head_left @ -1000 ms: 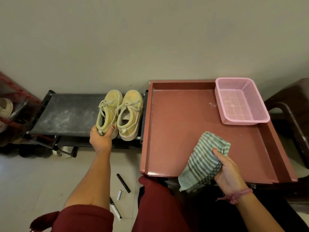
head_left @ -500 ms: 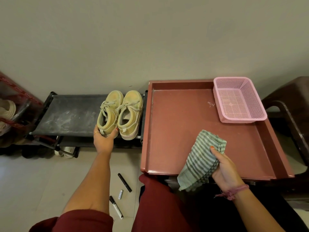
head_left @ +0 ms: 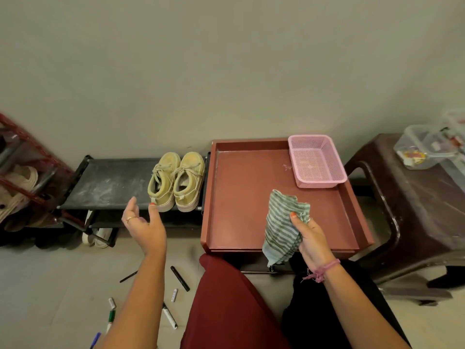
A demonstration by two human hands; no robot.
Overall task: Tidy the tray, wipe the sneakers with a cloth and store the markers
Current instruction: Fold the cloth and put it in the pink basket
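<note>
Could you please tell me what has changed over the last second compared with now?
The left hand has let go of the left sneaker and drawn back toward the person, now open in the air. The sneakers remain side by side on the rack. The right hand still grips the cloth over the tray.
</note>
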